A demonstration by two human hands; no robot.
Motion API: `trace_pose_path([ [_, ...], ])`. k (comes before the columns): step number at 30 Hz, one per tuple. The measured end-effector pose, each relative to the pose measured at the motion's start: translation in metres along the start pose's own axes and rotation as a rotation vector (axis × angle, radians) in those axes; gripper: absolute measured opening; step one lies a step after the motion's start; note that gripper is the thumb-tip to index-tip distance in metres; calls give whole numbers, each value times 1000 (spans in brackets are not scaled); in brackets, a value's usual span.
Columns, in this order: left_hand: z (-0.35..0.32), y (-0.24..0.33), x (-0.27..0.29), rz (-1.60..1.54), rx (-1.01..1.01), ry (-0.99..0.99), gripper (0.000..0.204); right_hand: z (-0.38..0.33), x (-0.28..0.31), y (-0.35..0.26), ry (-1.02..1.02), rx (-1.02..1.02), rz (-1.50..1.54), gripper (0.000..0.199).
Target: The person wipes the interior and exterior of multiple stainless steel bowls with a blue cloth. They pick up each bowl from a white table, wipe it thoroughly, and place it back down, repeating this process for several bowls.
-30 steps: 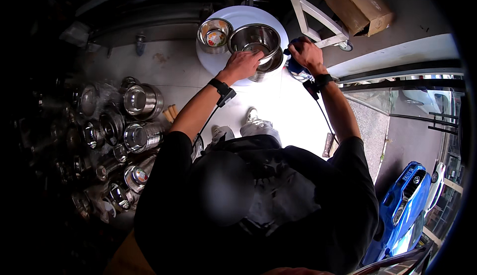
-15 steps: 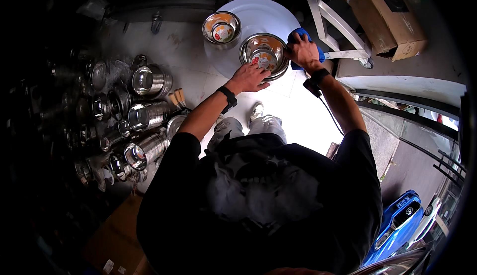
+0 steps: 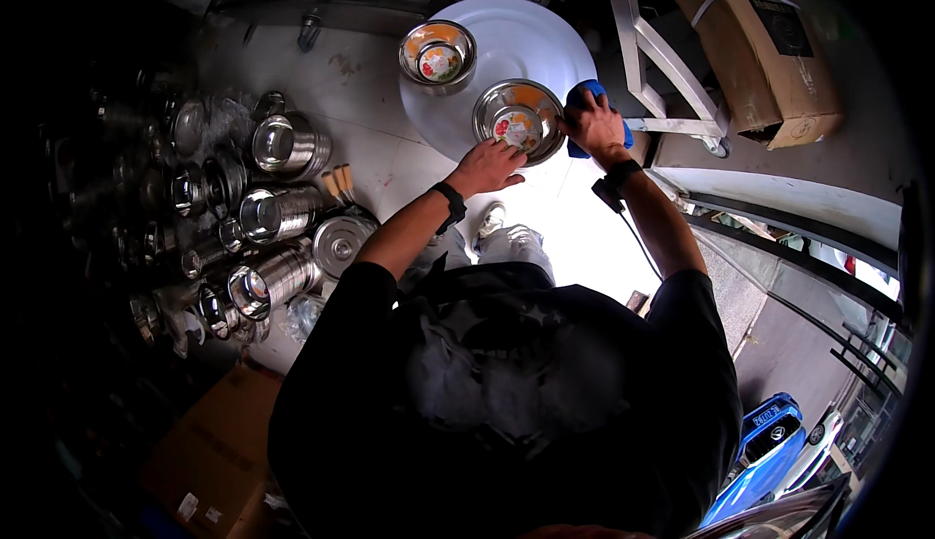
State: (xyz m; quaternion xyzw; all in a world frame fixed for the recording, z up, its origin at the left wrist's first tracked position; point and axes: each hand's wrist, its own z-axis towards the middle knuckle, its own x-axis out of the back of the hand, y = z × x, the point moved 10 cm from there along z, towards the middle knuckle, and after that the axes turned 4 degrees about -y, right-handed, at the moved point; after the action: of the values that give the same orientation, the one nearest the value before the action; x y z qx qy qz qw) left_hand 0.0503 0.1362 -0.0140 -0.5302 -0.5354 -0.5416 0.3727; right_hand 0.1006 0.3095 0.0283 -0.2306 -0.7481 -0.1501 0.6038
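A shiny stainless steel bowl point(image 3: 534, 98) with an orange inner wall reflection and a floral label at its bottom is at the near edge of a round white table. My left hand point(image 3: 487, 166) grips its near rim, fingers over the inside and thumb outside. My right hand point(image 3: 596, 128) is closed on a bunched blue cloth point(image 3: 587, 93) at the bowl's right side, fingertips by the rim. A smaller similar bowl point(image 3: 456, 33) stands farther left on the table, touched by neither hand.
The round white table point(image 3: 526, 28) stands before me. Many steel pots and basins point(image 3: 282, 210) lie stacked on the floor at left, beside wooden handles point(image 3: 338, 183). A metal frame on casters point(image 3: 633, 62) and a cardboard box point(image 3: 769, 62) are at far right. Another carton point(image 3: 214, 432) is at lower left.
The larger bowl and both hands have come slightly nearer to me. My left hand stays on the rim, and my right hand keeps the blue cloth. The view has shifted a little.
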Motion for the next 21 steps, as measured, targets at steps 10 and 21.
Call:
trace_pose_path([
  [10,-73,-114,86,-326,378,653,20,43,62,27,56,-97,57,27],
  [21,-92,-342,-7,-612,1146,510,49,231,25,-99,-193,-27,-190,49],
])
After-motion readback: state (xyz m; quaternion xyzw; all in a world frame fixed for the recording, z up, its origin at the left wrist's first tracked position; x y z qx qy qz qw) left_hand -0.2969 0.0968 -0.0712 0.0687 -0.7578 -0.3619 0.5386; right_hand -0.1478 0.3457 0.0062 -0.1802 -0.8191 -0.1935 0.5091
